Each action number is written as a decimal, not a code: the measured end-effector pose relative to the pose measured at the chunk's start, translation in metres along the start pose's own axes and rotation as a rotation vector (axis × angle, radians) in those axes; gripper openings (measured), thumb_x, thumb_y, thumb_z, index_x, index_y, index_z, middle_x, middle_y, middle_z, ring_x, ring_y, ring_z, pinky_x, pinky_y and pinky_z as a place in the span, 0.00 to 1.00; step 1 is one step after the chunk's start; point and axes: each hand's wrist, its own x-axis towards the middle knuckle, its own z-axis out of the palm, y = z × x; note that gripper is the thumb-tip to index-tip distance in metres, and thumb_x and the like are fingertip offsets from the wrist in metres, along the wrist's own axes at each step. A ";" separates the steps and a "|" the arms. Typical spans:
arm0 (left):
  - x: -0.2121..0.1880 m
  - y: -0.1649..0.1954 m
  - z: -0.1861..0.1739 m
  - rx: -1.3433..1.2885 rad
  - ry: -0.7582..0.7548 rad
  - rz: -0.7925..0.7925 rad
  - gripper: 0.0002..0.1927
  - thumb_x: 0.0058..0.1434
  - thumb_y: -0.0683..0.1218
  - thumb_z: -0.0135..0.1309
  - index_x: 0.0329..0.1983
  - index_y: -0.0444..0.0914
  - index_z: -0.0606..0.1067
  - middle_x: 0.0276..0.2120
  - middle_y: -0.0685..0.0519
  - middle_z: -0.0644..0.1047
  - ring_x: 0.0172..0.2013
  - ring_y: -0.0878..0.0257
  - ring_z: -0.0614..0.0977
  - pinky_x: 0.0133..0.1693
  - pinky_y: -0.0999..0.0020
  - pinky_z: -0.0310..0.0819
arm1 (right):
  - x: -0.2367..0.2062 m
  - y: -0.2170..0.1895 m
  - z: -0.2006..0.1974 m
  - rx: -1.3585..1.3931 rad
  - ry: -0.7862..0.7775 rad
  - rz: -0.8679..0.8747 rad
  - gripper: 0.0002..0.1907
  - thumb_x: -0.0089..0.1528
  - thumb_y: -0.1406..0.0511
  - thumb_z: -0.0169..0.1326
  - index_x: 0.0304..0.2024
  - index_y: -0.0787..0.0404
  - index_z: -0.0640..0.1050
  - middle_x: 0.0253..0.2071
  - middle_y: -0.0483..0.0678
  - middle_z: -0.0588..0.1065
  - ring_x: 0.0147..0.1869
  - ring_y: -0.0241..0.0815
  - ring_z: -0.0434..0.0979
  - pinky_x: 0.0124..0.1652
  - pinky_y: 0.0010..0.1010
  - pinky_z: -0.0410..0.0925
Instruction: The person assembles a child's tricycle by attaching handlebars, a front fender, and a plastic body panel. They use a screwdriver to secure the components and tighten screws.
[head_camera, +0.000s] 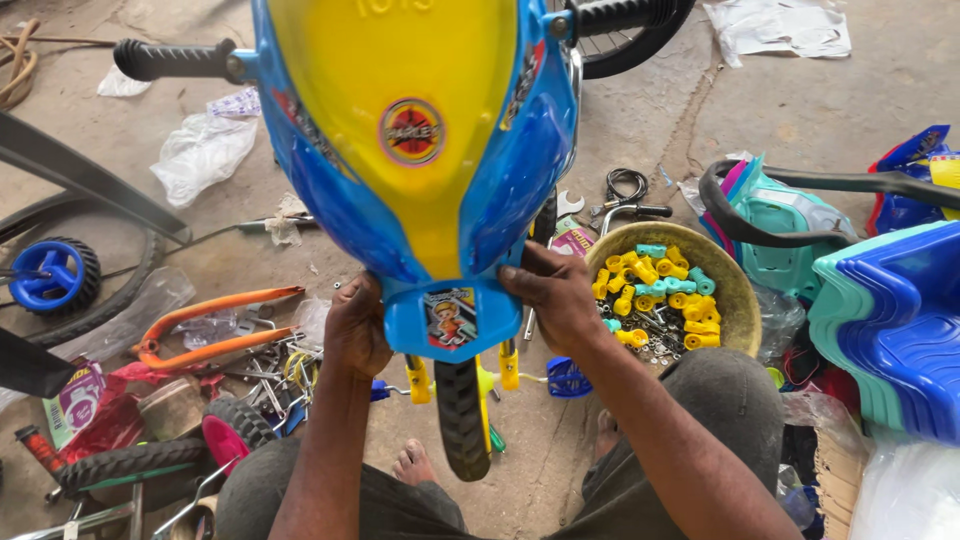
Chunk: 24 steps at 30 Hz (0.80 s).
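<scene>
We grip the blue and yellow front panel (420, 150) of a small bicycle at its lower end, our left hand (357, 325) curled around its left edge, our right hand (552, 295) closed on its right edge. Below the panel sits the black front tyre (460, 415). Right of the panel, a round bowl (735, 290) holds yellow and teal plastic fittings (660, 290).
</scene>
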 end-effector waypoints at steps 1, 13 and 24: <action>0.001 0.000 0.001 -0.004 -0.010 -0.001 0.20 0.69 0.49 0.55 0.55 0.28 0.72 0.48 0.42 0.81 0.45 0.55 0.86 0.49 0.58 0.83 | -0.001 0.000 0.001 -0.022 0.008 -0.005 0.19 0.62 0.73 0.57 0.56 0.74 0.77 0.49 0.54 0.80 0.48 0.41 0.81 0.52 0.35 0.75; 0.003 -0.004 0.014 -0.002 -0.044 0.051 0.25 0.71 0.50 0.55 0.62 0.27 0.68 0.53 0.40 0.79 0.48 0.54 0.85 0.50 0.58 0.82 | -0.007 -0.011 -0.005 -0.049 -0.069 -0.013 0.30 0.61 0.69 0.59 0.65 0.72 0.70 0.57 0.55 0.78 0.56 0.42 0.79 0.57 0.36 0.73; 0.009 -0.002 0.015 0.114 0.071 0.089 0.24 0.73 0.52 0.47 0.61 0.28 0.70 0.54 0.40 0.78 0.52 0.54 0.83 0.55 0.57 0.78 | -0.006 -0.013 -0.009 0.035 -0.162 0.011 0.33 0.62 0.65 0.57 0.68 0.71 0.67 0.59 0.55 0.76 0.61 0.45 0.77 0.59 0.40 0.69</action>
